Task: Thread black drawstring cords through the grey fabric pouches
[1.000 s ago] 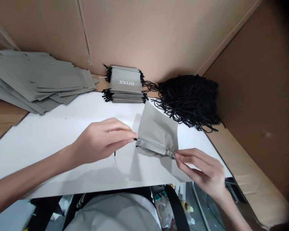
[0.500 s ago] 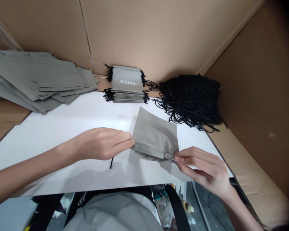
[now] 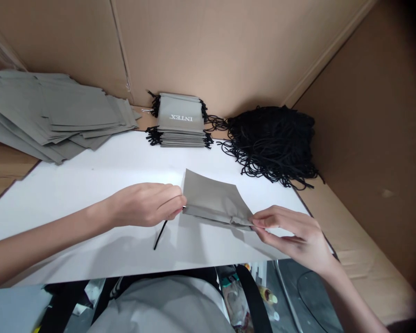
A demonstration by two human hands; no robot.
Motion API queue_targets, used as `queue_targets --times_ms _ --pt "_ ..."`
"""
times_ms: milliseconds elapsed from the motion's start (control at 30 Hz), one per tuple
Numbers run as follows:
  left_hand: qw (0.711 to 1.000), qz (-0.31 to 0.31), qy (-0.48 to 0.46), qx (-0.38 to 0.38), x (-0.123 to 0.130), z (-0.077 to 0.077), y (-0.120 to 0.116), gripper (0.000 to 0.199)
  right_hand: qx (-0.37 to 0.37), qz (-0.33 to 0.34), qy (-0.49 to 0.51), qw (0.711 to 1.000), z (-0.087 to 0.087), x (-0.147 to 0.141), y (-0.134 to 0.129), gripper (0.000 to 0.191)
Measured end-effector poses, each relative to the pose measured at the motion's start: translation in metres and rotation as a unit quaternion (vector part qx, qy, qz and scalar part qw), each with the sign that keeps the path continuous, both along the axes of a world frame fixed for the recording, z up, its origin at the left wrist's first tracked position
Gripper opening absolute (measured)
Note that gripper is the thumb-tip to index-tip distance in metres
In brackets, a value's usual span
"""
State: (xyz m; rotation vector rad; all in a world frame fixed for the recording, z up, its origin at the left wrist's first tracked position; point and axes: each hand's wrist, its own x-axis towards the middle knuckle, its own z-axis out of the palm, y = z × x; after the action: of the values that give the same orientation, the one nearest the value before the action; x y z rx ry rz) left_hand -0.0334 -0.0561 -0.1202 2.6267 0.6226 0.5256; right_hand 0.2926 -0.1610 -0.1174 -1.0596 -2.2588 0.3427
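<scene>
A flat grey drawstring pouch (image 3: 213, 196) is held above the white tabletop between my hands, its hemmed edge toward me. My left hand (image 3: 149, 203) is closed in a pinch at the pouch's left end of the hem. A black cord (image 3: 160, 235) hangs from beneath these fingers, and a small shiny bit shows at the fingertips, too small to name. My right hand (image 3: 291, 236) pinches the right end of the hem between thumb and fingers. The fabric is slightly bunched beside that pinch.
At the back stands a stack of finished grey pouches (image 3: 180, 111) with black cord ends. A heap of black cords (image 3: 270, 143) lies to its right. Flat grey pouches (image 3: 79, 108) are piled at the left. Cardboard walls (image 3: 208, 51) enclose the white table (image 3: 107, 173).
The bunched hem has been smoothed out flatter, and the pouch has tilted lower. My left hand has moved slightly left, with more black cord showing below it.
</scene>
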Motion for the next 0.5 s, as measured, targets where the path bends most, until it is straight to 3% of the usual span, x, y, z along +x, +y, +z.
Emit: queue_targets --times_ms 233,333,433,500 --pt "0.999 -0.004 -0.045 0.023 -0.011 -0.019 0.003 0.014 -0.045 0.006 0.013 0.999 -0.002 0.003 0.003 0.015" --pt "0.988 -0.022 -0.045 0.148 -0.013 -0.023 0.002 0.015 -0.063 0.002 0.021 0.998 -0.002 0.006 0.003 0.014" --pt "0.955 -0.037 -0.043 0.291 -0.014 -0.021 0.000 0.017 -0.088 -0.004 0.029 0.996 -0.002 0.009 0.002 0.013" --pt "0.938 -0.047 -0.046 0.342 -0.014 -0.019 -0.002 0.018 -0.109 -0.009 0.031 0.993 0.000 0.011 0.001 0.012"
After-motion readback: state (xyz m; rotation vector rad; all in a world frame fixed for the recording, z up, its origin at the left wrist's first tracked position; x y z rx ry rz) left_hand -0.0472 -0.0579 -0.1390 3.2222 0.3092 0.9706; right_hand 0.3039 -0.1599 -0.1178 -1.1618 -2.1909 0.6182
